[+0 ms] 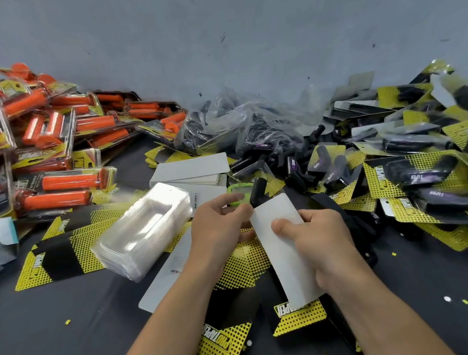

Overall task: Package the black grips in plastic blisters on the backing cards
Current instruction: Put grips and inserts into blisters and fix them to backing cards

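Note:
My right hand (320, 243) grips a backing card (288, 256), its white back up, with the thumb pressed on the card's face. A black grip (257, 192) sticks out past the card's far end. My left hand (220, 223) has its fingers curled at that far end, where card and grip meet. A stack of clear plastic blisters (145, 232) lies just left of my hands. Loose black grips (299, 166) lie in a heap behind, beside a clear bag (237, 120) holding more. Yellow-and-black backing cards (59, 252) are spread over the dark table.
Packaged orange grips (45, 135) are piled at the far left. Packaged black grips (425, 162) fill the right side. A stack of white cards (193, 170) lies behind the blisters, with a small green object (236, 191) beside it. A grey wall closes the back.

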{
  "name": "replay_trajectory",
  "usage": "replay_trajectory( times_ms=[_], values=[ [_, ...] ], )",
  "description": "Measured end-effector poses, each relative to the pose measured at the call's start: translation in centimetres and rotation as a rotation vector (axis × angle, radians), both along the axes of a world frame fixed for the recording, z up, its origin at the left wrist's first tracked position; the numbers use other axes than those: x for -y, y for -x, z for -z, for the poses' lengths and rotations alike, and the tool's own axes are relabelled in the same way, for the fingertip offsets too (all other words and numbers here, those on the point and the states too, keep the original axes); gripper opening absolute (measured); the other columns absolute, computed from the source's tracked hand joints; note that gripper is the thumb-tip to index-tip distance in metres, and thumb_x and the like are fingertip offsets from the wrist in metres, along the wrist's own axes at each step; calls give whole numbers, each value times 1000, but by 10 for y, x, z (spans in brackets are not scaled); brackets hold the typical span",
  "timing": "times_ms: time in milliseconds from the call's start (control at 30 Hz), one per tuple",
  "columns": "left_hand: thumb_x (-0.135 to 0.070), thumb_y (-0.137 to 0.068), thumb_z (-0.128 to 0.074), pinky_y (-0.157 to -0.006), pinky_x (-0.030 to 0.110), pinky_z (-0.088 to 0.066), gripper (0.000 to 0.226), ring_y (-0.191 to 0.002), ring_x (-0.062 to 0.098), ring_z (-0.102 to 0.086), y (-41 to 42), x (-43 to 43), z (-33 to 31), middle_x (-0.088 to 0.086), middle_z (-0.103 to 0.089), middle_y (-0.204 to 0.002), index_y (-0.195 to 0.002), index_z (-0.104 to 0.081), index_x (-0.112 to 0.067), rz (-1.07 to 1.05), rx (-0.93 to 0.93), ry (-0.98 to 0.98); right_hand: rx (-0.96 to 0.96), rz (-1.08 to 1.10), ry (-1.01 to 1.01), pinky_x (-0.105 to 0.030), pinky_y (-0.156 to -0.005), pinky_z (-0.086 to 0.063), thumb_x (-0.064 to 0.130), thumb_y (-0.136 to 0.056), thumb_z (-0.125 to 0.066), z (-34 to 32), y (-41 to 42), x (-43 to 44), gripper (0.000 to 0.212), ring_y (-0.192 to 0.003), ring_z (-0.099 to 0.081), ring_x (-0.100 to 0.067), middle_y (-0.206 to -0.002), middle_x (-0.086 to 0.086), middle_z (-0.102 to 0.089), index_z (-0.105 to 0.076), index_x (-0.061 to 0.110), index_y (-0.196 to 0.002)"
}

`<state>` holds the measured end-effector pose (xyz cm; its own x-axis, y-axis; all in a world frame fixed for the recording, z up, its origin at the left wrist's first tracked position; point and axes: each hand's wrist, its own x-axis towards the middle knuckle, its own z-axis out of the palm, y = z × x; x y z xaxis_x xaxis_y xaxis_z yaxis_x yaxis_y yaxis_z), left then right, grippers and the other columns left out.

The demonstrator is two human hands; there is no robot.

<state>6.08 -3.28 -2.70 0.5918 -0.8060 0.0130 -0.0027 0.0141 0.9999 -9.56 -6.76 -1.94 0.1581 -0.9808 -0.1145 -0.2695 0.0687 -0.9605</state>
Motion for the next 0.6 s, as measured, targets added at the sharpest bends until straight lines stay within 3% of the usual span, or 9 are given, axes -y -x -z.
replay_trajectory(
  times_ms=[100,200,433,600],
  values=[
    [-20,-94,-74,-48,17,-53,26,-54,13,-73,-2,1,1,-4,-76,-66,-119,-74,-24,-101,183,-48,-122,-29,99,-32,-56,-60,33,-81,-83,1,1,0,20,-62,-72,-14,-65,9,-74,-72,22,-67],
    [-13,-95,-67,-45,18,-53,28,-47,13,-70,-4,1,1,-4,-73,-60,-119,-75,-23,-124,288,-106,-183,-35,172,-32,-58,-59,36,-83,-80,0,2,-1,22,-65,-71,-13,-68,8,-73,-71,23,-68],
    [-24,-96,-70,-45,15,-50,14,-43,11,-67,1,0,-1,-3,-71,-57,-109,-76,-24,-123,284,-70,-190,-75,172,-35,-62,-61,37,-82,-80,-2,5,1,21,-63,-71,-11,-67,10,-73,-71,24,-67],
    [-18,-95,-64,-44,14,-48,18,-41,11,-65,1,0,-2,-1,-70,-54,-108,-75,-22,-138,280,-114,-242,-112,235,-16,-50,-46,40,-82,-78,-5,5,-4,13,-61,-66,-1,-68,15,-71,-71,33,-74]
  ],
)
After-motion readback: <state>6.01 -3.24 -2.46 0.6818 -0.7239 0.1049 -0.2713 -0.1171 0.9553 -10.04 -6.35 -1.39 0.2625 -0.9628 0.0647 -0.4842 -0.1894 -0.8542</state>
